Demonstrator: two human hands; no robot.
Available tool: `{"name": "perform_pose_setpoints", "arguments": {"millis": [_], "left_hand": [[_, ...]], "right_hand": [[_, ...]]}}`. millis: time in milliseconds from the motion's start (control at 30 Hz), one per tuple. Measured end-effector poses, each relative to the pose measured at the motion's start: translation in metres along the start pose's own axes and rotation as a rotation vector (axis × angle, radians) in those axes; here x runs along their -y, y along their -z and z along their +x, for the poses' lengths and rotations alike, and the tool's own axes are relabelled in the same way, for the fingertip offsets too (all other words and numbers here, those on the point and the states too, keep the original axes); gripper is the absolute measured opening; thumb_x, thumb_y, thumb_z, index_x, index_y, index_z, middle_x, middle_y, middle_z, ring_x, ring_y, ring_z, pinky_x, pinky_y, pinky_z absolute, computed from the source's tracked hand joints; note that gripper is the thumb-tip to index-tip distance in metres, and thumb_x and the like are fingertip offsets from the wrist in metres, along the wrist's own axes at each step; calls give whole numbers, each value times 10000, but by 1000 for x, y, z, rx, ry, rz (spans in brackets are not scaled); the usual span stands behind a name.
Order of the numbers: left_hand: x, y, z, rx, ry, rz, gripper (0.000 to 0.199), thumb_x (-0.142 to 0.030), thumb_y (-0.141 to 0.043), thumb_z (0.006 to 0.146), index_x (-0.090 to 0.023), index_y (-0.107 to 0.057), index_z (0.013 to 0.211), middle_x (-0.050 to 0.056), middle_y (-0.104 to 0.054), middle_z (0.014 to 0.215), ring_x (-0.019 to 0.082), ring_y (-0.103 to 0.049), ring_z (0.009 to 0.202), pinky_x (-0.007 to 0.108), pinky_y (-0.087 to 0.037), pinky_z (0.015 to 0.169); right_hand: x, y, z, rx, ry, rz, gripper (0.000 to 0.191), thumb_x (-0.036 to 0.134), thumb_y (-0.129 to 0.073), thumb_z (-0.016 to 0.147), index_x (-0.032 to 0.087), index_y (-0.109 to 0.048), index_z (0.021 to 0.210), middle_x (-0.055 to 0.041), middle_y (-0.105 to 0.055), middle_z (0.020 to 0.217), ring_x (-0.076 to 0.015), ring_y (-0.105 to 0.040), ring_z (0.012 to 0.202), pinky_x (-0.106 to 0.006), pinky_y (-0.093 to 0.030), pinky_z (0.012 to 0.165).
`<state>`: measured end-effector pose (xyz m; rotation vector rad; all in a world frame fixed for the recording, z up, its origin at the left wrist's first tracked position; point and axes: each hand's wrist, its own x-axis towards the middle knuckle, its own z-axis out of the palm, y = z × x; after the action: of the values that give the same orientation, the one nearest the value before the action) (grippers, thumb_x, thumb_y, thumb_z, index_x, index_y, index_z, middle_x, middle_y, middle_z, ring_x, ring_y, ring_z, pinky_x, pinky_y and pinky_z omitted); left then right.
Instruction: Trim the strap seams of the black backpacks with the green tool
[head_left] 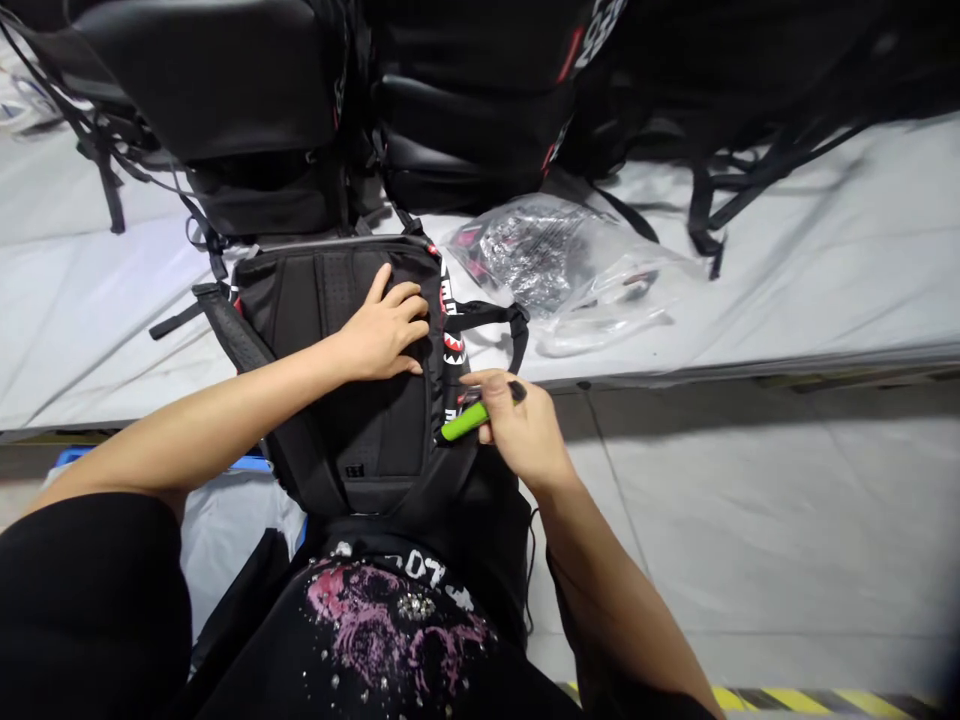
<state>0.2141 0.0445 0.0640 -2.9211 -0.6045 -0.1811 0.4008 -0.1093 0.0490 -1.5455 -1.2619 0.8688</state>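
Facing a white surface (pixel 810 280) beyond the left hand (pixel 384 335). Touching a black backpack (pixel 382 430) beneath that hand, laid flat and spread open, gripping nothing. Facing a clear plastic bag (pixel 555 255) beyond the right hand (pixel 523 425). Clasping a green tool (pixel 466 420) in that curled hand, beside the backpack's edge.

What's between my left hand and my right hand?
In the head view, the printed edge of the backpack lies between your left hand and right hand.
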Motion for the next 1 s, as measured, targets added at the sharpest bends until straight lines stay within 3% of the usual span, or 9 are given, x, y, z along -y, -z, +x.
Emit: {"name": "perform_pose_setpoints", "arguments": {"millis": [33,100,167,233,267,367,500,800,1000], "left_hand": [[-3,-2,-1,-1,16,-18,418,-444,-771,739,-164,-689,1039,136,-580,1256,390,-395,1330,761,-97,1140],[-7,-5,-4,-6,44,-60,451,-388,-806,705,-161,-677,1071,155,-548,1305,418,-346,1379,784,-82,1123],[-8,-9,-7,-22,68,-126,473,-363,-824,687,-160,-662,1082,171,-513,1353,440,-284,1424,799,-57,1109],[-6,-15,-10,-44,80,-225,455,-402,-817,700,-159,-653,1047,171,-499,1373,450,-236,1450,800,-20,1106],[-4,-18,-11,-53,83,-281,436,-439,-801,716,-161,-649,1015,161,-507,1366,447,-224,1456,794,0,1109],[2,-28,-16,-84,79,-428,418,-545,-731,767,-171,-631,921,117,-565,1295,414,-245,1457,757,44,1132],[3,-37,-23,-157,52,-454,442,-615,-642,819,-185,-628,917,106,-595,1267,360,-284,1450,685,77,1172],[2,-52,-29,-264,21,-453,433,-633,-552,873,-210,-637,912,78,-621,1251,298,-327,1431,601,108,1202],[3,-52,-28,-279,34,-491,394,-612,-596,855,-222,-637,897,65,-632,1228,302,-360,1418,596,93,1208]], "right_hand": [[3,0,2,-23,-20,75,646,753,-453,867,173,-721,969,40,-513,434,-142,-537,422,-248,-447,467],[6,-6,7,-81,-15,253,657,743,-474,865,171,-696,1099,14,-605,531,-150,-592,476,-259,-490,492],[7,-15,12,-132,50,376,570,651,-564,872,200,-641,1211,-50,-734,851,-181,-695,699,-309,-570,645],[4,-27,16,-150,117,405,465,520,-666,851,221,-625,1205,-73,-711,1114,-194,-706,879,-358,-579,808],[1,-32,18,-166,136,384,425,461,-707,827,224,-631,1171,-65,-696,1145,-186,-700,891,-359,-571,838],[-11,-44,21,-250,81,279,297,388,-738,795,211,-637,1011,-7,-700,881,-138,-655,675,-294,-560,689],[-24,-51,20,-339,-33,204,211,406,-652,847,202,-595,855,66,-556,540,-118,-535,462,-251,-469,503],[-29,-63,24,-277,2,35,237,420,-644,820,185,-664,829,41,-591,578,-116,-533,491,-248,-424,502],[-27,-63,23,-267,16,137,199,378,-630,833,181,-652,824,49,-565,527,-111,-517,453,-241,-412,468]]}}
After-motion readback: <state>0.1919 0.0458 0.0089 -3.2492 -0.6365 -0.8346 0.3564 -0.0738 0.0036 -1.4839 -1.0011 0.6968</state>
